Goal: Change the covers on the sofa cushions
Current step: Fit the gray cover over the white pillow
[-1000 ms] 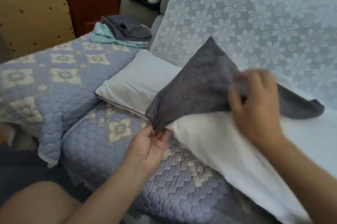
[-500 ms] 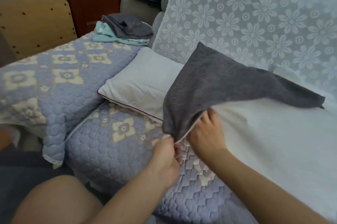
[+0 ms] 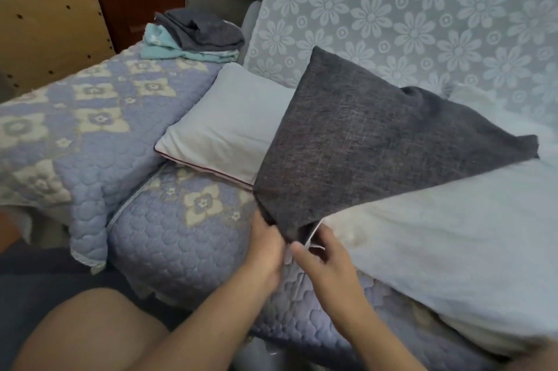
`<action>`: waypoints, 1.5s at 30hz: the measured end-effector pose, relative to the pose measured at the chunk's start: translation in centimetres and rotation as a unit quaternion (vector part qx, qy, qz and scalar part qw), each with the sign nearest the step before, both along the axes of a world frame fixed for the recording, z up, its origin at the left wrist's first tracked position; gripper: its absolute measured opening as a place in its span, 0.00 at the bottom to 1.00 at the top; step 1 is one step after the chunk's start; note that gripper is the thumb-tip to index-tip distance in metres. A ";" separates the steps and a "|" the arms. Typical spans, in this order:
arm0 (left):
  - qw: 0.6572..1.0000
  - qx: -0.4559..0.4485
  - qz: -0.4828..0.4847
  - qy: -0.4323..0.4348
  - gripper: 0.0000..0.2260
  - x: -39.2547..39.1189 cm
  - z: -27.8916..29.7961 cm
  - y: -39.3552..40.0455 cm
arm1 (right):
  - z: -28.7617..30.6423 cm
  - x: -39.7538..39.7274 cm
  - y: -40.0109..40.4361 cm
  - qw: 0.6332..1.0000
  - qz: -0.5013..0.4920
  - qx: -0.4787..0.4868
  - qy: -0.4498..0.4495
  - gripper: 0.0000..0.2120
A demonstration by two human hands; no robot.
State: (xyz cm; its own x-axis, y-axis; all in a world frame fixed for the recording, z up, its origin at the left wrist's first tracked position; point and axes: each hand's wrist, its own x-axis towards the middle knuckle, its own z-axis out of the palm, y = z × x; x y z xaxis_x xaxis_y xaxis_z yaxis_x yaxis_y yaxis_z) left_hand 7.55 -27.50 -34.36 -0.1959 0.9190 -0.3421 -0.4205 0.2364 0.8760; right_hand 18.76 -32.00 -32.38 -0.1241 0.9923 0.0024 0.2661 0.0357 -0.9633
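Observation:
A dark grey cushion cover [image 3: 371, 144] lies spread over a bare white cushion [image 3: 453, 237] on the sofa seat. Its lower corner hangs over the seat's front edge. My left hand [image 3: 265, 246] pinches that corner from the left. My right hand [image 3: 324, 259] holds the same corner from the right, at the cover's pale inner edge. A second white cushion [image 3: 229, 126] with a dark red seam lies flat behind, partly under the grey cover.
A folded stack of grey and teal covers [image 3: 196, 38] rests at the back left of the purple quilted sofa throw [image 3: 169, 237]. A white floral lace cloth [image 3: 407, 17] drapes the backrest. My bare knee [image 3: 90, 328] is at the lower left.
My right hand came down off the top of the grey cover to its lower corner, beside my left hand. The cover now lies spread flatter over the white cushion.

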 end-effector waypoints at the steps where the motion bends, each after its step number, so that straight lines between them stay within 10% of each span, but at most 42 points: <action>1: 1.000 0.008 -0.005 0.003 0.15 -0.3 0.3 0.0 | 0.2 -0.7 0.0 0.999 -0.013 -0.027 0.037 0.18; 6: 0.986 0.033 0.011 -0.161 0.14 -3.9 1.9 0.5 | 1.8 -1.7 0.5 0.979 -0.028 -0.056 0.195 0.10; 17: 0.960 0.119 -0.162 0.195 0.13 -7.8 5.9 6.2 | 2.0 1.1 -1.9 0.910 -0.117 -0.137 0.373 0.19; 22: 0.823 0.228 -0.072 0.516 0.17 -9.2 6.2 9.5 | 0.5 0.0 -1.9 0.934 -0.103 -0.203 0.276 0.14; 26: 0.704 0.481 0.067 0.519 0.10 -6.2 8.4 8.9 | 0.2 -1.0 -0.9 0.959 -0.093 -0.171 0.205 0.14; 30: 0.840 0.268 -0.149 0.448 0.13 -5.7 7.6 10.5 | 0.1 0.8 -0.9 0.973 -0.106 -0.190 0.074 0.18; 34: 0.913 0.058 -0.242 0.323 0.14 -6.6 3.3 10.3 | 4.1 3.4 -2.2 0.919 0.173 -0.234 -0.265 0.17; 36: 0.950 0.038 -0.223 0.216 0.15 -6.3 2.8 9.8 | 9.3 3.7 -1.4 0.927 0.248 -0.187 -0.208 0.16; 39: 0.946 0.055 -0.194 0.256 0.23 -6.0 2.6 9.3 | 16.8 2.8 3.3 0.993 0.096 0.030 -0.062 0.11; 42: 0.918 0.132 -0.194 0.320 0.21 -5.2 2.4 7.0 | 20.3 2.5 13.1 0.935 -0.093 0.212 -0.269 0.16; 45: 0.874 0.185 -0.196 0.404 0.26 -4.9 2.4 5.0 | 19.1 3.3 20.3 0.872 -0.034 0.061 -0.484 0.31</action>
